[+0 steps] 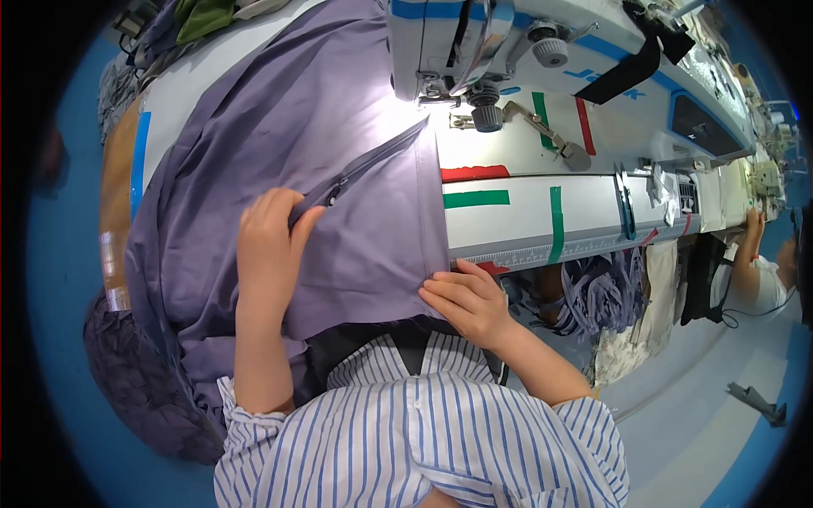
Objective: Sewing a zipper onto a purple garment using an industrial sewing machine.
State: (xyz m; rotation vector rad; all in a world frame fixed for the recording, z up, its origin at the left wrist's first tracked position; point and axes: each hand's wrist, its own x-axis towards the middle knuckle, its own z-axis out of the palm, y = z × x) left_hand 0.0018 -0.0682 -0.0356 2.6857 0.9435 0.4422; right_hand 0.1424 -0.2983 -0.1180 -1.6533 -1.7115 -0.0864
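Note:
A large piece of purple fabric (pixel 373 262) is spread over the sewing table and hangs toward my lap. Across it a dark purple zipper (pixel 378 158) with a small metal slider runs slantwise up to the needle area of the sewing machine (pixel 440 76). My left hand (pixel 275 233) pinches the zipper's near end between thumb and fingers, slightly raised off the fabric. Lying flat with fingers stretched out, my right hand (pixel 470 305) presses on the fabric's right edge near the table's front. The presser foot is partly lost in the lamp's glare.
Blue-handled tweezers (pixel 625 203) lie on the table's right part, near a ruler strip (pixel 542 252) along the front edge. Fabric strips (pixel 601 292) hang below. Bundled dark cloth (pixel 140 381) is at lower left, green cloth (pixel 203 19) at the back. Another person (pixel 754 271) sits far right.

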